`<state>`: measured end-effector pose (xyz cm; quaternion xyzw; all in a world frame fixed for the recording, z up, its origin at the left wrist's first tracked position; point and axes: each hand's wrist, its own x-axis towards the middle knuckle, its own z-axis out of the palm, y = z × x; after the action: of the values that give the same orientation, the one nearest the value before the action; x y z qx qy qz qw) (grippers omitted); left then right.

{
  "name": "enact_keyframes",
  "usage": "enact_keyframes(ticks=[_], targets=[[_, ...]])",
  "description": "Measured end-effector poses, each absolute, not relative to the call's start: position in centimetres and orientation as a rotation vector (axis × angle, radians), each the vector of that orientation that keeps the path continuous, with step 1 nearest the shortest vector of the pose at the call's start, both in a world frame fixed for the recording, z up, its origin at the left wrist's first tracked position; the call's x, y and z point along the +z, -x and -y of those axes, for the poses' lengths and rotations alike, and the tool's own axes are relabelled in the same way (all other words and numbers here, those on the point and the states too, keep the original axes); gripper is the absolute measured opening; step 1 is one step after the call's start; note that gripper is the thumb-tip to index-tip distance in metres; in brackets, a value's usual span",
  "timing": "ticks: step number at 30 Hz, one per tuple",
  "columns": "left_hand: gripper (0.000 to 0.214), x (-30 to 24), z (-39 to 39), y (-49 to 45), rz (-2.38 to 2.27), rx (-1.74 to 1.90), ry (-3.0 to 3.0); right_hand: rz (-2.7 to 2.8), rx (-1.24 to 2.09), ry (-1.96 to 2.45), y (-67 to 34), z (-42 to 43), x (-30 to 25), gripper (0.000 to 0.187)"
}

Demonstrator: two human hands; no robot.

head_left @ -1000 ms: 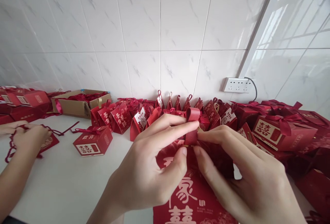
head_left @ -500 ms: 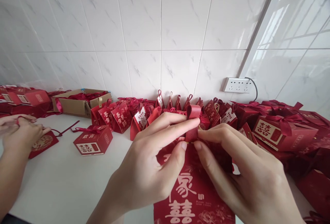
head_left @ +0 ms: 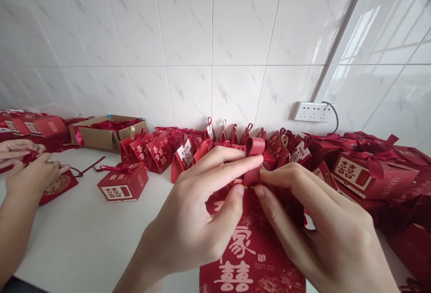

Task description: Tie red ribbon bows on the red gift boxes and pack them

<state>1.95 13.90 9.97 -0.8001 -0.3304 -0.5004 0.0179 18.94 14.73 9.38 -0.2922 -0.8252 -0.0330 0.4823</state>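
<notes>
A tall red gift box (head_left: 235,243) with pale Chinese characters stands close in front of me, tapering to a red strap loop (head_left: 255,147) at its top. My left hand (head_left: 208,203) is closed at the loop's left side, its fingers behind the strap and its thumb at the base. From the right, the thumb and index finger of my right hand (head_left: 313,221) pinch the same spot. Between the two thumbs shows a thin gold strip (head_left: 248,187); its ends are hidden by my fingertips.
Left of me, a co-worker's hands (head_left: 30,171) handle a red ribbon above a red box (head_left: 59,187). A small red box (head_left: 123,183) sits on the white table (head_left: 84,239). Along the wall are a cardboard carton (head_left: 101,138), several peaked boxes (head_left: 160,153) and stacked boxes (head_left: 373,174).
My two hands keep the same hold at the top of the box. The co-worker's hands have shifted slightly, with more red ribbon showing between them. The view has moved a little.
</notes>
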Motion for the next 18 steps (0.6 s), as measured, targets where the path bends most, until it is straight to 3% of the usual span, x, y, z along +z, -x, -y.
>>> enact_keyframes(ticks=[10, 18], targets=[[0.041, 9.95, -13.71, -1.96, 1.037, -1.572, 2.524, 2.012, -0.094, 0.729, -19.08, -14.56, 9.39, 0.009], [0.029, 10.02, -13.94, -2.33, 0.931, -1.656, 2.574, 2.012, -0.183, 0.821, -19.74, -14.18, 9.13, 0.011]])
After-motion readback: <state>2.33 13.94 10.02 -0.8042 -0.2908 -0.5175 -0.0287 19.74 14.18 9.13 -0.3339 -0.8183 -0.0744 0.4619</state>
